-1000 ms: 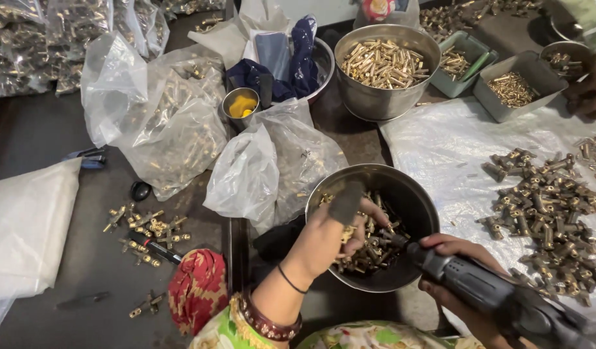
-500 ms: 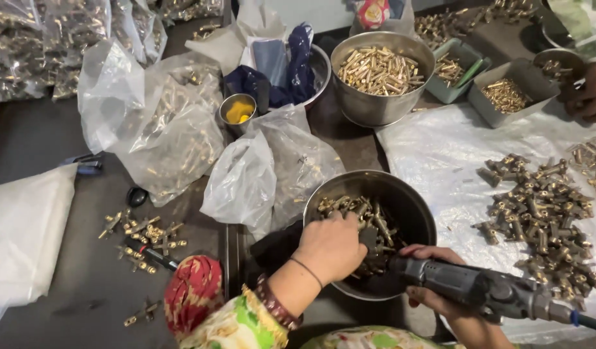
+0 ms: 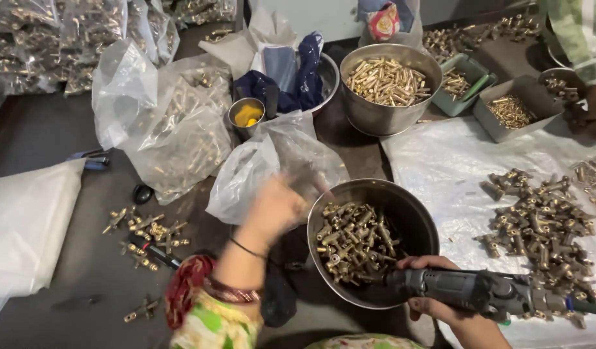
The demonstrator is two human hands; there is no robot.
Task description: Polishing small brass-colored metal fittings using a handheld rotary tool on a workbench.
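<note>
The right hand (image 3: 434,291) is closed around a grey power screwdriver (image 3: 469,291), whose nose reaches over the near rim of a steel bowl (image 3: 417,213) of brass fittings (image 3: 353,239). The left hand (image 3: 278,207) hangs blurred just left of that bowl, beside a clear plastic bag (image 3: 246,174); whether it grips anything cannot be told. A bigger clear bag of fittings (image 3: 175,129) lies farther left, and a flat white bag (image 3: 26,226) at the table's left edge. A small red-and-yellow packet (image 3: 383,21) stands at the back, behind a second steel bowl of brass tubes (image 3: 388,84).
</note>
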